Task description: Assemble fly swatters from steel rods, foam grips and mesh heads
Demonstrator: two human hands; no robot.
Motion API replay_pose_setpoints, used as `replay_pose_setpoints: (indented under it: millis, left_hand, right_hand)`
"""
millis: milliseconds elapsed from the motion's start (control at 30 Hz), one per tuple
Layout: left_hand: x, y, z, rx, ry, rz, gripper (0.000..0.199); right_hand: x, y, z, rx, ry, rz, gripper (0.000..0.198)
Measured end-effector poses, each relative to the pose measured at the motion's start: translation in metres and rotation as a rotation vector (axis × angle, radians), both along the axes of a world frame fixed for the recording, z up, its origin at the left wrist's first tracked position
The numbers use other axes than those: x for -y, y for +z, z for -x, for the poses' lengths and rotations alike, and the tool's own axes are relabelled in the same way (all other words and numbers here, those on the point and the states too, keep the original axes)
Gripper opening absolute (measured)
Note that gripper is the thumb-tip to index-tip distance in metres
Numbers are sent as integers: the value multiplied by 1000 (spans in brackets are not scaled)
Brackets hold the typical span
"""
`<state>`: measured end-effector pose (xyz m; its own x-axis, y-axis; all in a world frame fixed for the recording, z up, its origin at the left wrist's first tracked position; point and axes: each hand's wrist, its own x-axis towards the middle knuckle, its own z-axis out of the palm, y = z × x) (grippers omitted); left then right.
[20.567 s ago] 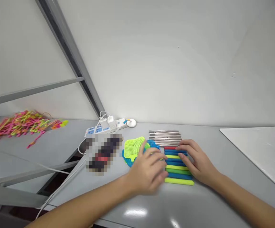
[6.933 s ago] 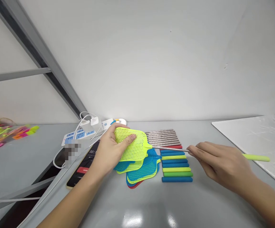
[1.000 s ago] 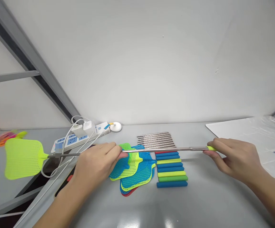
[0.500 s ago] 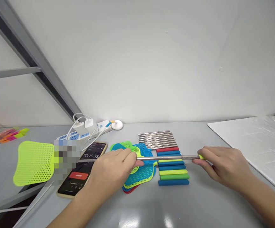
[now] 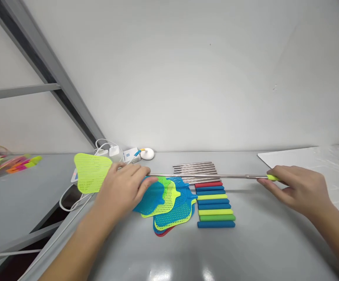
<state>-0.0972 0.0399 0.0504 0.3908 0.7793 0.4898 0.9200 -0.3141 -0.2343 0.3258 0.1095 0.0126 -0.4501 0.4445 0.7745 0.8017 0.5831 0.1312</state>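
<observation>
A fly swatter with a yellow-green perforated head (image 5: 91, 172) and a thin metal rod (image 5: 198, 176) is held level above the table. My left hand (image 5: 125, 185) is closed round it near the head, covering where head and rod meet. At the other end my right hand (image 5: 301, 189) grips the yellow-green handle (image 5: 272, 178), most of which its fingers hide. Under the rod lie overlapping blue, green and yellow swatter heads (image 5: 173, 212), with a red edge at the bottom. Beside them is a column of coloured handle tubes (image 5: 216, 224), and behind these several metal rods (image 5: 195, 168).
A power strip (image 5: 131, 155) with white plugs and cables stands at the back left, near a round white object (image 5: 147, 153). Brightly coloured pieces (image 5: 8, 164) lie far left. A white sheet in plastic (image 5: 330, 160) lies right. A gap with cables cuts in at lower left.
The swatter has moved right and further back over the table. My left hand is now up at its head; my right hand has shifted right with the handle. The phone is no longer visible.
</observation>
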Motion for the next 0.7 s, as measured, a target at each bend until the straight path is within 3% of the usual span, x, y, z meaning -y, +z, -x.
replay_pose_setpoints:
  millis: [67,167,233,300,433,600,700]
  left_hand:
    - [1,4,8,15,-1,-42,25]
    - [4,8,15,152,3,-250,15]
    - [4,9,21,334,119,-391,18]
    - [0,8,31,585,240,-418,26]
    - [-11,7,54,1109,266,-107,51]
    - [-9,14,73,1269,344,225,48]
    - [-6,16,80,1475,183,500,40]
  right_hand:
    - [-5,0,-8,34,-5,-41,30]
    - [-9,0,-15,37,-21,-77,35]
    - [-10,-1,-18,29,-39,-89,37]
    - [-11,-2,-22,27,-50,-100,39]
    - [-14,-3,-30,36,-113,-152,44]
    - [-20,-3,-45,-16,-165,-177,44]
    - [-21,-3,-49,-24,-175,-157,47]
